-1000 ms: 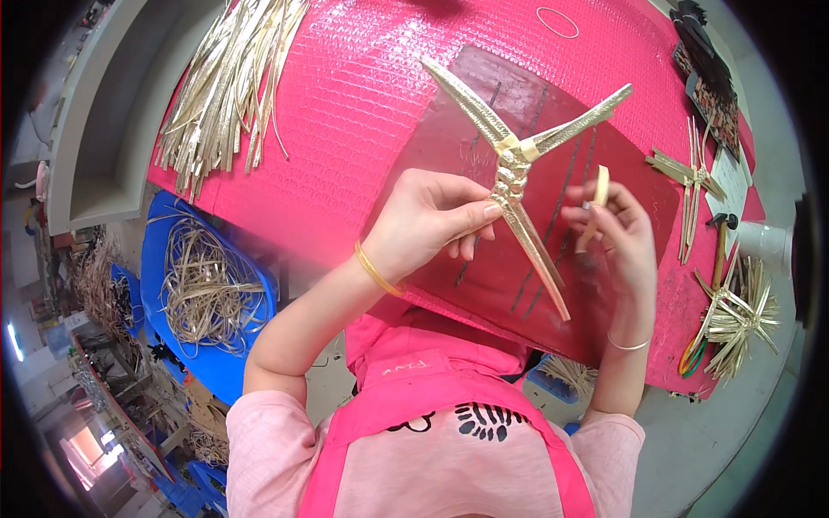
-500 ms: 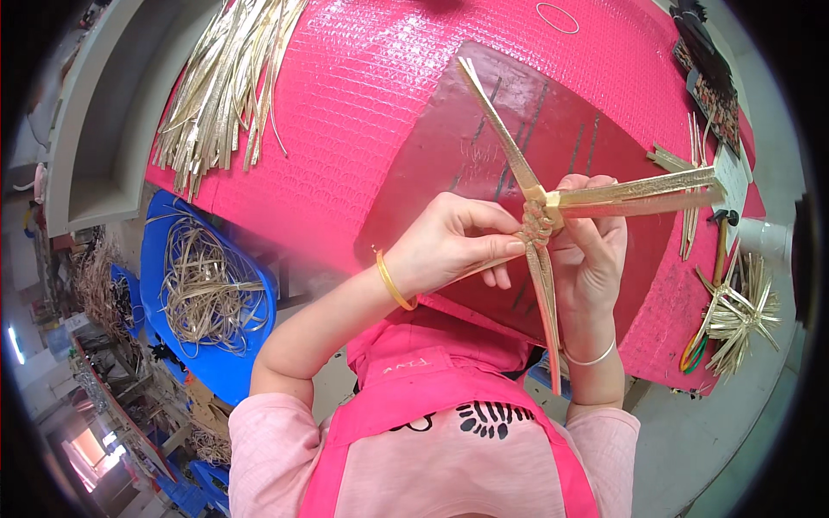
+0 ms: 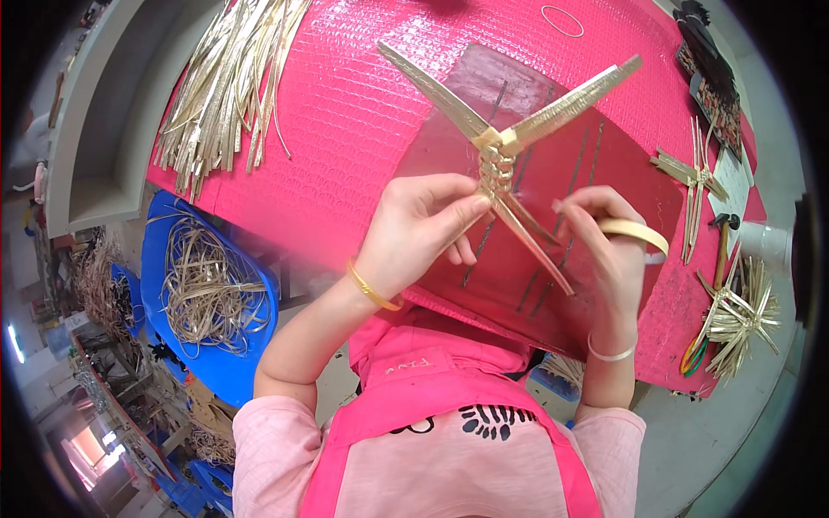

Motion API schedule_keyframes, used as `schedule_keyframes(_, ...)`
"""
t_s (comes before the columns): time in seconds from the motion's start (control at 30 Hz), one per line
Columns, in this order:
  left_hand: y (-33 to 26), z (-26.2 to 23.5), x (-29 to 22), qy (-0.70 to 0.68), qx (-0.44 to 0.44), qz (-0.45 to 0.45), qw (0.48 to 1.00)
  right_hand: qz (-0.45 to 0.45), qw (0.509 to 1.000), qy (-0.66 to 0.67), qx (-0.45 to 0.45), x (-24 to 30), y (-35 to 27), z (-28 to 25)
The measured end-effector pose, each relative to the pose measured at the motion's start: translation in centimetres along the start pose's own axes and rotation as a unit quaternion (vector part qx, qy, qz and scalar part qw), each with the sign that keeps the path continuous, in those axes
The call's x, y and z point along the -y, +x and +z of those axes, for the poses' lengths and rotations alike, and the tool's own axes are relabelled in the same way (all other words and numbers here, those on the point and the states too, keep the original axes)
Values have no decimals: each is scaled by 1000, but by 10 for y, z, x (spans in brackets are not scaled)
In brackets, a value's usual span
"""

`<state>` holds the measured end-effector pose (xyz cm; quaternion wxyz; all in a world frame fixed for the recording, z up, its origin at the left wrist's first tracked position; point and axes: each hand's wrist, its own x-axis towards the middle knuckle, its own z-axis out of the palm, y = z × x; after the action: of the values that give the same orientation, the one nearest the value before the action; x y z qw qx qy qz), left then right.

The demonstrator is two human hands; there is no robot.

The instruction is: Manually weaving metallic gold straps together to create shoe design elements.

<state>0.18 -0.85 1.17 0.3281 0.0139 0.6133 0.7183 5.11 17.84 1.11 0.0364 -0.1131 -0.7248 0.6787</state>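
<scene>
In the middle is a braided gold strap piece [image 3: 496, 168], with a short knotted body and long flat strips spreading from both ends. My left hand [image 3: 423, 220] is closed, pinching the lower end of the knotted part between thumb and fingers. Two upper strips fan out in a V, and lower strips hang toward my right hand. My right hand [image 3: 609, 246] is apart from the knot, its fingers curled; a pale gold strip [image 3: 637, 230] bends in a loop out from them. Where that strip joins the braid is hidden. A dark red mat [image 3: 484, 259] lies underneath.
Loose gold strips [image 3: 229, 95] lie at the far left of the pink table cover [image 3: 345, 112]. A blue bin [image 3: 259, 332] of tangled strips stands left. On the right are a hammer [image 3: 724, 246], a finished-looking gold woven piece [image 3: 743, 315] and crossed strips [image 3: 693, 181].
The braid has moved left and turned, so its upper strips now form a V. My right hand has come away from the knot to the right, with a looped strip showing at it.
</scene>
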Motion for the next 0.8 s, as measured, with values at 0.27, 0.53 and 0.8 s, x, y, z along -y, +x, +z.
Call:
schedule_keyframes(0.27, 12, 21, 28, -77, -32, 105, 991, 87, 988, 131, 6, -12, -5, 35)
schedule_keyframes(0.53, 3, 21, 25, -41, -26, 99, 994, 58, 986, 157, 4, -17, 0, 42)
schedule_keyframes(0.8, 3, 13, 19, -70, -30, 109, 991, -21, 997, 76, -22, -9, -6, 49)
